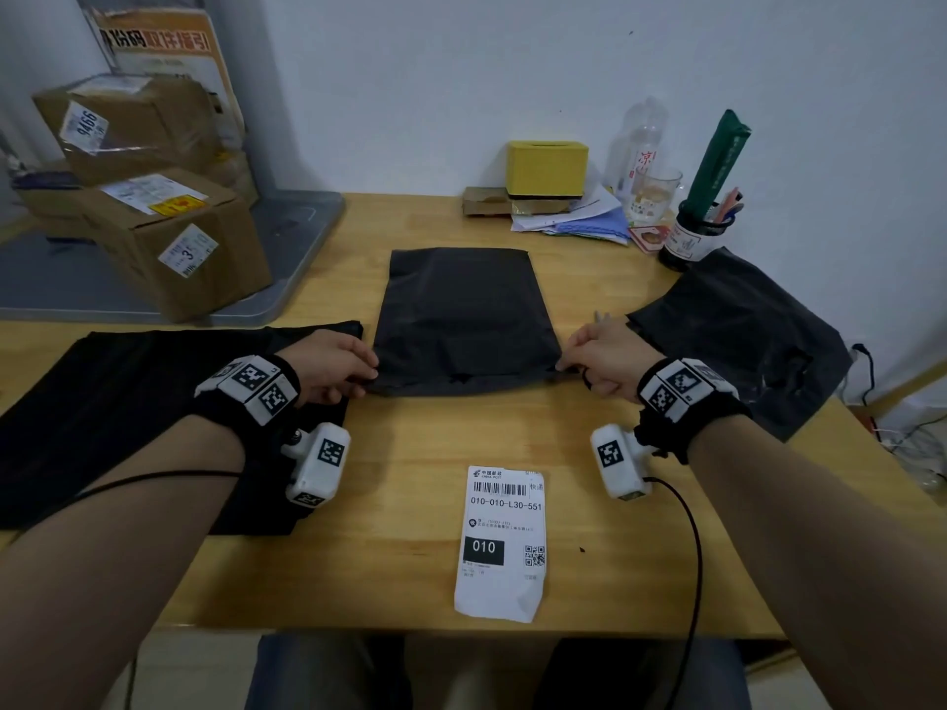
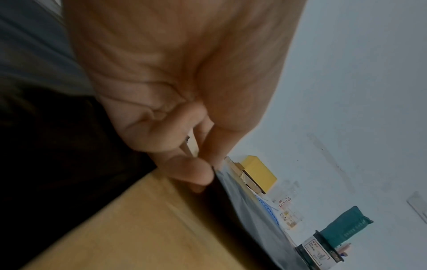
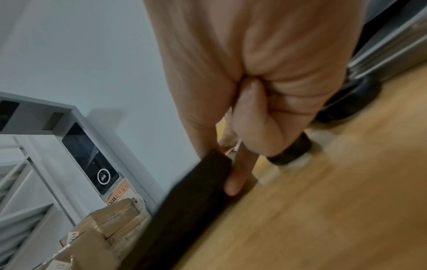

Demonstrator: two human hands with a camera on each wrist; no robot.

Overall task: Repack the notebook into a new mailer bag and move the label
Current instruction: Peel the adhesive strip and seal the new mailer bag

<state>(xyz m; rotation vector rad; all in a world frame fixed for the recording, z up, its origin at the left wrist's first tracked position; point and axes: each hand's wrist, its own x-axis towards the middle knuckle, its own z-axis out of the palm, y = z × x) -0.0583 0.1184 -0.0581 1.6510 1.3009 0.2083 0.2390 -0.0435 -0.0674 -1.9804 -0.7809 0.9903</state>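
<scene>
The black bag is lying flat in the middle of the bench. The left hand is pinching its near left corner and the right hand its near right corner. The label is lying nearer, apart from the bag.

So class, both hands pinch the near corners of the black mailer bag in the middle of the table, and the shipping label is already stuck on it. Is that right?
Not quite. The left hand and right hand do pinch the near corners of the black mailer bag, but the shipping label is not stuck on it. The head view shows it lying loose on the table, nearer the person.
</scene>
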